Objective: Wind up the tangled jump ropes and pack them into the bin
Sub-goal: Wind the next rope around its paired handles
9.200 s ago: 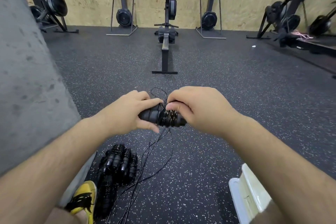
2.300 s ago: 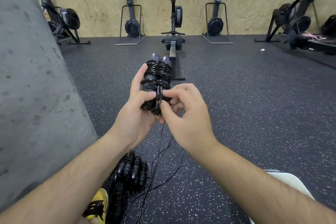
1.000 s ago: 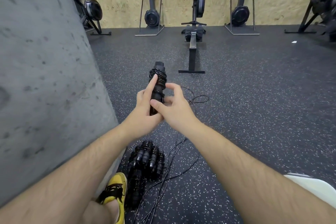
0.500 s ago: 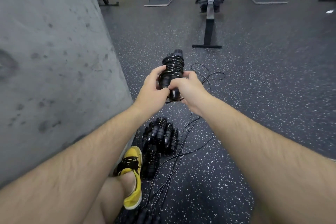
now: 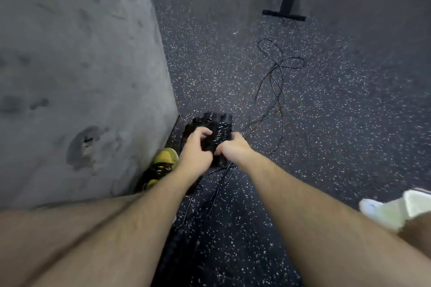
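Between left hand [image 5: 197, 147], right hand [image 5: 233, 148]: wound rope [image 5: 218, 136], axis pointing away.

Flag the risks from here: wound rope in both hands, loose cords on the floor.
1. The wound bundle, gripped by the left hand and right hand low over the pile of wound ropes, may uncoil on release. Whether its end is tucked is hidden.
2. The loose cords run right under the hands and could snag the bundle or the pile.
3. The pile lies beside the yellow shoe, so a foot shift could scatter it.
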Available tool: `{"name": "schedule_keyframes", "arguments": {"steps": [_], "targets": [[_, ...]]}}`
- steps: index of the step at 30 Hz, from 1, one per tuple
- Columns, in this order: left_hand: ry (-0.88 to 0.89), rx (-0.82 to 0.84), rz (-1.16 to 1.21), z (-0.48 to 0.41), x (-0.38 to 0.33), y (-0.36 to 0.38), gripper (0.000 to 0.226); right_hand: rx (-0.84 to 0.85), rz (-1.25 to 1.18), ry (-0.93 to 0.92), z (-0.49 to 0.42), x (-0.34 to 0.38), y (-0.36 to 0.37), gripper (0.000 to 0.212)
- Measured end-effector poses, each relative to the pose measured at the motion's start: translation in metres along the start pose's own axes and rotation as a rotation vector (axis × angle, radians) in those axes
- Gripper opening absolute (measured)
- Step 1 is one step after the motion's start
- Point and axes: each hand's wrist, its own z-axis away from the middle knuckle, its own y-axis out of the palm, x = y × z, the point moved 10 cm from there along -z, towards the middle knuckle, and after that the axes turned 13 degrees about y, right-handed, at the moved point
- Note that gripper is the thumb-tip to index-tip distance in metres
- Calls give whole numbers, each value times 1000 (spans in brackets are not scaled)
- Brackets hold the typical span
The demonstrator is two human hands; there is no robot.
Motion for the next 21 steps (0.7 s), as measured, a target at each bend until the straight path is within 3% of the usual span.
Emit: {"name": "schedule_keyframes", "arguments": {"steps": [4,10,13,16,21], "targets": [[-141,61,-34,26,85,29,56,-25,-9,90,-40,-69,33,41],[-264,83,-157,42,130,45,56,-38,-79,196,-97,-129,72,35],[-247,92,-255,45,147,47,58,-22,-47,188,-111,-139,86,38],[-181,128,-396,47,155,52,60,-10,-13,148,-117,-149,92,26],[-263,176,-561,52,172,55,70,-100,472,-95,-124,-143,85,47]]}}
